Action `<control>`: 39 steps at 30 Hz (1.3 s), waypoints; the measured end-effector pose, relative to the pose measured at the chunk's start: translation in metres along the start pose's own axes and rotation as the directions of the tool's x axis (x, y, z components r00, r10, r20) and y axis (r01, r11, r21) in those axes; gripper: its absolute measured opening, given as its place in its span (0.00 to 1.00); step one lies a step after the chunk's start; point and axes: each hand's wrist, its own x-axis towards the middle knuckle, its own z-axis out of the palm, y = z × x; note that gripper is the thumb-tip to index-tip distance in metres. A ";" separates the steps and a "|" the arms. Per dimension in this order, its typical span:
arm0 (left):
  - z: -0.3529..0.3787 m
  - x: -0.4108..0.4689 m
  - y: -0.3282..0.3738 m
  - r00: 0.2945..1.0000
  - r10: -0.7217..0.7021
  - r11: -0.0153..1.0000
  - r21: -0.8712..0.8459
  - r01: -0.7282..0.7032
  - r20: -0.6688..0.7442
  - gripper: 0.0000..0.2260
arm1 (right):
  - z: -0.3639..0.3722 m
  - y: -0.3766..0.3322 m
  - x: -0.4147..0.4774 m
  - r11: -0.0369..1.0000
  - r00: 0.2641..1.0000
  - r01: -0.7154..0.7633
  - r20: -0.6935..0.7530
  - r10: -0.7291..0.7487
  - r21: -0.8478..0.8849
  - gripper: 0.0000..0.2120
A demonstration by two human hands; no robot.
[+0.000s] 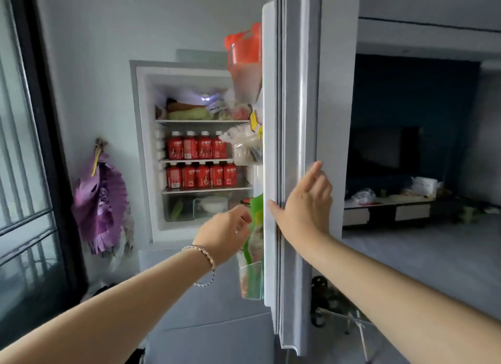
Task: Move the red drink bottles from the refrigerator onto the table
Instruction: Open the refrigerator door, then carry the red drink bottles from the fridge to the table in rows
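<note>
The refrigerator [146, 152] stands open ahead. Several red drink bottles with white caps fill two shelves: an upper row [196, 145] and a lower row [201, 174]. Its door [295, 119] swings out toward me, edge-on. My right hand [303, 203] rests on the door's outer edge with fingers straight and thumb spread. My left hand [226, 232], with a bracelet on its wrist, reaches toward the fridge below the bottle shelves, fingers loosely curled and holding nothing. It is still well short of the bottles.
Door racks hold an orange-lidded jug [245, 57], bags [244, 144] and a green packet [254, 228]. A crisper drawer [195, 207] sits under the bottles. A purple fan [100, 201] hangs on the left wall. A low table [387, 205] with clutter stands at the right.
</note>
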 end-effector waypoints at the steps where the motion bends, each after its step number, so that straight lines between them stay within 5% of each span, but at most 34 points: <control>1: 0.002 0.006 0.006 1.000 0.009 1.000 0.011 -0.009 -0.016 0.06 | -0.004 0.013 0.004 0.999 0.999 -0.026 -0.026 0.026 -0.021 0.53; 9: 0.034 0.041 0.040 0.995 -0.066 0.997 0.052 0.062 0.079 0.07 | -0.018 0.095 0.040 0.945 0.937 -0.317 -0.131 0.325 0.077 0.48; 17: 0.062 0.066 0.039 0.989 -0.096 0.994 0.068 0.088 0.111 0.05 | -0.029 0.142 0.076 0.857 0.863 -0.478 -0.076 0.499 0.191 0.47; 19: 0.061 0.075 0.029 0.988 -0.112 0.993 0.044 0.108 0.106 0.05 | -0.030 0.135 0.074 0.888 0.872 -0.392 -0.211 0.442 0.238 0.39; 21: 0.057 0.084 0.015 0.988 -0.125 0.992 0.025 0.123 0.094 0.05 | -0.027 0.117 0.072 0.960 0.918 -0.143 -0.330 0.219 0.240 0.25; 24: 0.044 0.098 -0.010 0.986 -0.152 0.987 0.072 0.147 0.065 0.06 | -0.013 0.077 0.081 0.938 0.996 0.033 -0.086 -0.003 0.345 0.05; 28: 0.023 0.129 -0.059 0.979 -0.200 0.970 0.146 0.192 0.037 0.05 | 0.028 0.026 0.114 0.918 0.954 0.032 0.261 -0.145 0.394 0.07; 34: -0.007 0.194 -0.149 0.966 -0.246 0.938 0.232 0.259 -0.083 0.08 | 0.125 -0.040 0.175 0.918 0.866 0.119 0.413 -0.282 0.377 0.11; 39: -0.014 0.264 -0.223 0.952 -0.276 0.937 0.185 0.297 -0.135 0.07 | 0.222 -0.076 0.241 0.944 0.836 0.110 0.484 -0.257 0.311 0.11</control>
